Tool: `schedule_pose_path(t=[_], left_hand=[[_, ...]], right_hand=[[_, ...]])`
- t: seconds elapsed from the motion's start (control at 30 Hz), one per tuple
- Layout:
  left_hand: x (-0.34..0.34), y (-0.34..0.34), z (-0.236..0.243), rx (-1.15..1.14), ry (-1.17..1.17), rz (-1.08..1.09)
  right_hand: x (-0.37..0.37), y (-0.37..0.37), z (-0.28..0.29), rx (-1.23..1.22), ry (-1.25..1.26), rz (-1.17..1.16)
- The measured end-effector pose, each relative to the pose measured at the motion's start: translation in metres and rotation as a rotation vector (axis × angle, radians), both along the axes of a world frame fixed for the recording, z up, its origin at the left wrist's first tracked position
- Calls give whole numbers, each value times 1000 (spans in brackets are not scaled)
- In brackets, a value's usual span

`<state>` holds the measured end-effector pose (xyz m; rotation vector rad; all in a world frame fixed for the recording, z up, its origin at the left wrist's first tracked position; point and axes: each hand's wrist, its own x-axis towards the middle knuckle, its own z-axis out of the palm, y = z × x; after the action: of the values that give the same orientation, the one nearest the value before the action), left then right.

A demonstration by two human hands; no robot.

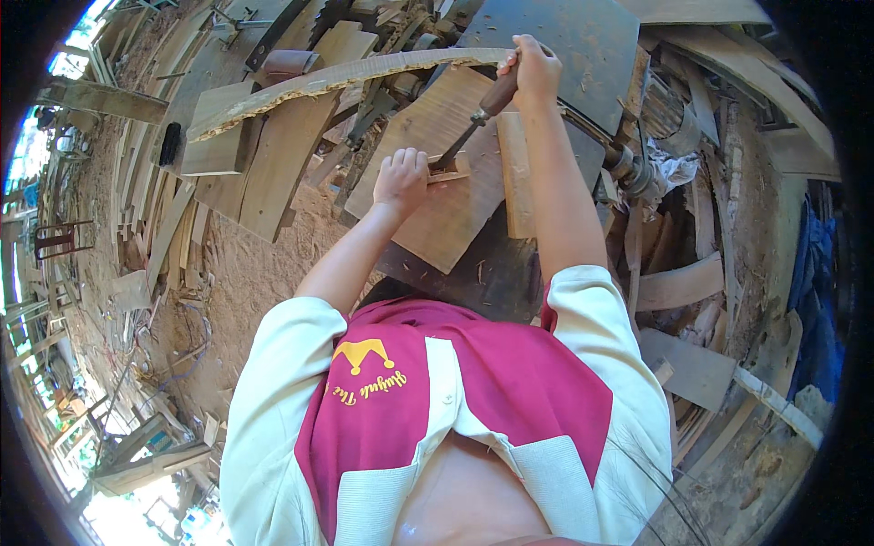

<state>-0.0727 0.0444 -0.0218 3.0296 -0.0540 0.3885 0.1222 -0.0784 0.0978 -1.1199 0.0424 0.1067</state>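
Note:
My right hand (535,75) is closed round the brown wooden handle of a chisel (500,93). The chisel slants down to the left, and its dark blade meets a small wooden piece (460,169). Against the left end of that piece, my left hand (401,180) is closed in a grip, the fingers curled over and partly hiding it. Beneath both lies a wide, flat wooden board (460,218) on a dark work surface. Behind the chisel, a long curved strip of wood (364,70) with a rough edge stretches left from near my right hand.
A pale wooden bar (516,177) lies right of the board, by a bluish-grey flat panel (574,55). To the left are a thick wooden block (215,136), planks (291,155) and a handsaw (273,36). Sawdust-covered ground (264,278) shows below them. Offcuts (678,282) crowd the right.

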Motion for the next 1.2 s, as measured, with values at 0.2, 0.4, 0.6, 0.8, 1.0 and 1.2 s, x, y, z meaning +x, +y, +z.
schedule_pose_path(t=[0.2,0.4,0.6,0.8,1.0,1.2], left_hand=[[2,0,5,8,0,-48],[4,-3,4,-37,30,95],[1,-1,10,-124,38,103],[1,13,33,-325,237,132],[-17,59,14,-1516,315,545],[-36,80,33,-1921,218,709]], right_hand=[[16,-54,-39,164,196,-11],[-17,-74,-40,327,148,-97],[-68,-125,-88,633,317,-323],[-100,-162,-70,601,294,-487],[-101,-188,-60,619,239,-500],[-94,-158,-48,597,275,-434]])
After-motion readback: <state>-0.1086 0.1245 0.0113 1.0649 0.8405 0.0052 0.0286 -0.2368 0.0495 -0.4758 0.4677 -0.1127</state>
